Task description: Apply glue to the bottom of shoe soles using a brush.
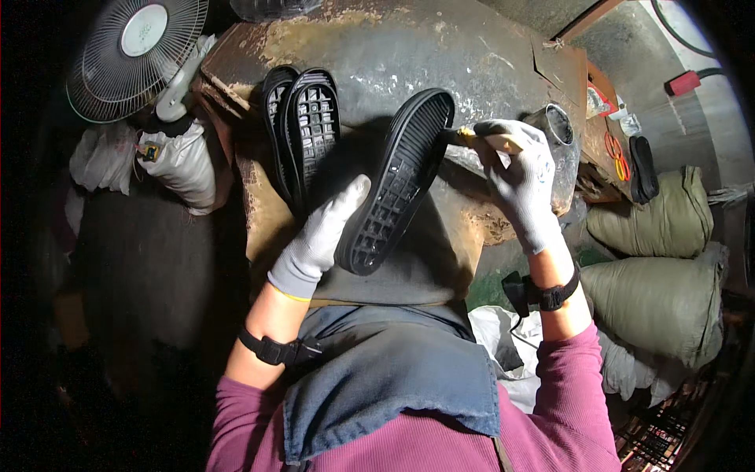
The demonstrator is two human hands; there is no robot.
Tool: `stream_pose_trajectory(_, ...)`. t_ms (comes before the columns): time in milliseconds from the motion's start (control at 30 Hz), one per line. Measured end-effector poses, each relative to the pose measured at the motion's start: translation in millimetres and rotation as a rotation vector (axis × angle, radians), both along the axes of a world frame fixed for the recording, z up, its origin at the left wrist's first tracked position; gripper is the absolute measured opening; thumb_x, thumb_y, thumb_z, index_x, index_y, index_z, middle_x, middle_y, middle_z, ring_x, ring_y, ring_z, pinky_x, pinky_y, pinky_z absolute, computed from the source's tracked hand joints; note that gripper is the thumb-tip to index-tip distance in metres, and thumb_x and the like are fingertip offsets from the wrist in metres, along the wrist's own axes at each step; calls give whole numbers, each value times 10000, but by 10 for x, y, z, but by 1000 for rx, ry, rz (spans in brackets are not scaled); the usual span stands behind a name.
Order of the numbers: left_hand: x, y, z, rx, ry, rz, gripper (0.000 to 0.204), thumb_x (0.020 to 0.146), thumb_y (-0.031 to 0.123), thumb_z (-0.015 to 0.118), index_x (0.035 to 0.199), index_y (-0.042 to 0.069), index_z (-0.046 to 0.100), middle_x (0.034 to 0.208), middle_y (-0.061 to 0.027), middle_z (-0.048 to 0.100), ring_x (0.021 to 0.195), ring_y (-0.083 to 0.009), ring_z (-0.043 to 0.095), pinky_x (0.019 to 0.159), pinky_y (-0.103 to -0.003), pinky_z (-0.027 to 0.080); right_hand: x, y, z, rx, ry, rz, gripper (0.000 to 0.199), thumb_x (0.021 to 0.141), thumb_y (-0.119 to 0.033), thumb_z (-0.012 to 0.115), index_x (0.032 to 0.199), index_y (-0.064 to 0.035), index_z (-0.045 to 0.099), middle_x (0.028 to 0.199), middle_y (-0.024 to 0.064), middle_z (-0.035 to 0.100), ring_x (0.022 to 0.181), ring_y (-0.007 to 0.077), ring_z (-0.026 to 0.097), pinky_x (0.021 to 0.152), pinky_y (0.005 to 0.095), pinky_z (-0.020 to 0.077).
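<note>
My gloved left hand [326,228] grips a black shoe sole [399,185] by its left edge, thumb on the rim and fingers hidden beneath. The sole is tilted, its ribbed and gridded hollow side facing up. In my gloved right hand [519,161] is a small brush-like tool [464,135], yellowish with a dark end, pinched between thumb and fingers. Its dark end is at the sole's upper right edge; whether it touches cannot be told. Two more black soles [313,126] lie overlapping to the left, grid side up.
The worn table [377,47] has a metal pot [559,124] at its right, just beyond my right hand. A fan [143,35] stands at the far left. Orange-handled scissors [616,155] and a dark sole [643,169] lie on the right-hand ledge, above green sacks [657,303].
</note>
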State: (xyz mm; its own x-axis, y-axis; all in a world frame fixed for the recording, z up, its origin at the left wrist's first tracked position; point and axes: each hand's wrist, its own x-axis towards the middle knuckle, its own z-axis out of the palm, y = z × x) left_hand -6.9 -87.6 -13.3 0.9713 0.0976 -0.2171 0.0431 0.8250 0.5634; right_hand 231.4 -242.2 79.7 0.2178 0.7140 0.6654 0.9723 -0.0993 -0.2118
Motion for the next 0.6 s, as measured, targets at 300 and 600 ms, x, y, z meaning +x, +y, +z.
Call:
stream_pose_trajectory(300,77,-205,252,-393,-75,-63,646,1051,496,290,1381,-29,470,1205,-245,635,1015,-396,674,863,-532,574,96,403,-3,34,-204,95,116,801,-93,758,902,-103,701,983,34,719,931,249,670,914,364,476)
stream_pose_trajectory(600,57,-144,129,-527,-183,-6,650,1042,496,264,1448,8,407,1355,-255,539,1076,-511,611,838,-662,535,48,373,-518,284,338,-124,132,814,-119,770,927,-76,715,966,68,732,883,244,687,822,323,521)
